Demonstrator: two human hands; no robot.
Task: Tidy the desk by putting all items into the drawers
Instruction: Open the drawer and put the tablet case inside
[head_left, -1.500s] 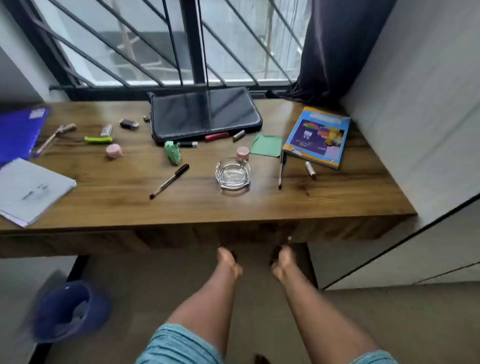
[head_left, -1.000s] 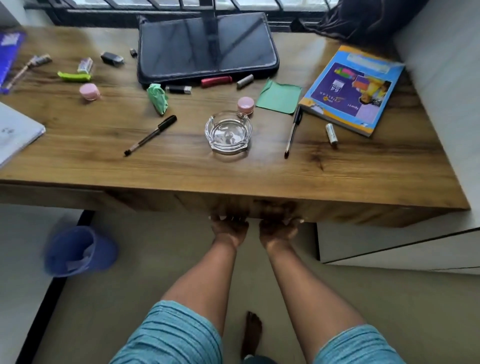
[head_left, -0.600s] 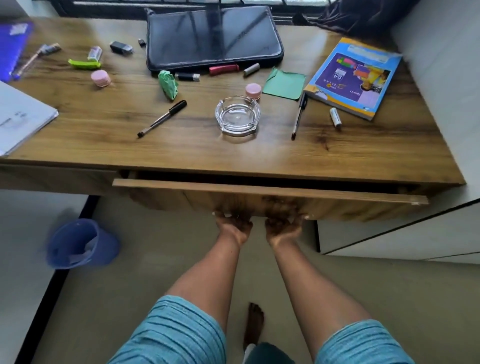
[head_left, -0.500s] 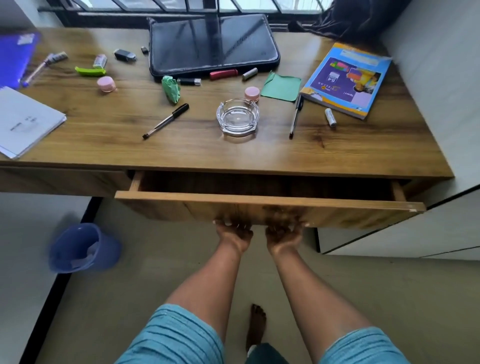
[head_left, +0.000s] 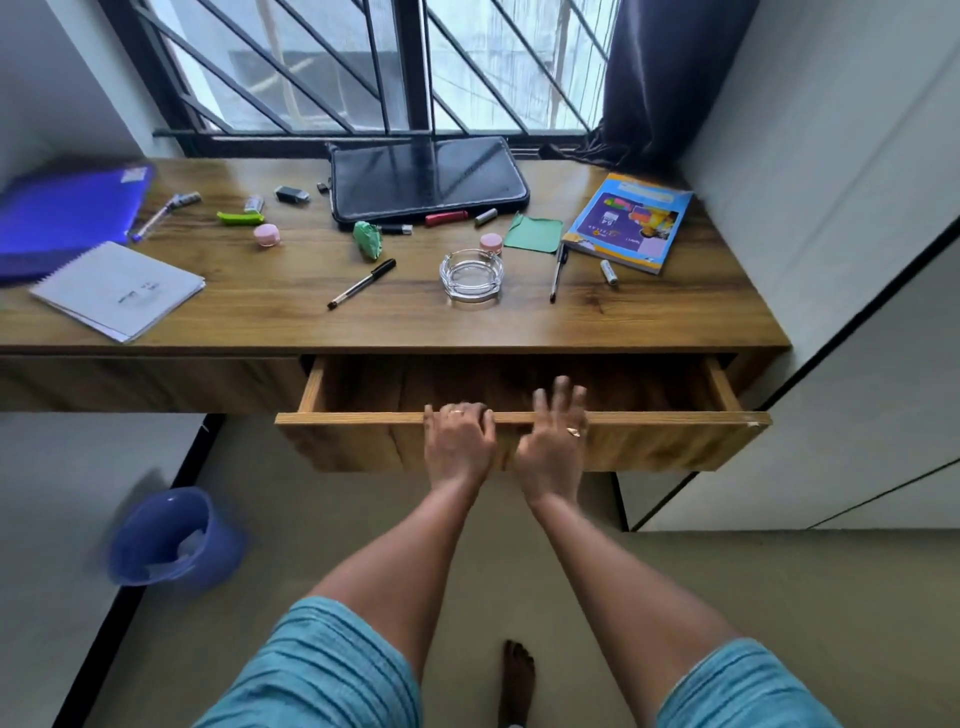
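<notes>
While drawer (head_left: 519, 387) stands pulled out, bare, to receive desk (head_left: 675, 322) clutter: left hand (head_left: 458, 436) curled gripping near front edge, right hand (head_left: 553, 436) open, fingers lifted just beside.

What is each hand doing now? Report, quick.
Left hand: grip closed over the drawer front top edge.
Right hand: open, fingers spread, holding nothing.

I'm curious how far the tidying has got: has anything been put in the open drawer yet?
No, the open drawer shows only bare wood inside, while the glass ashtray, pens and notebooks all lie on the desk.
</notes>
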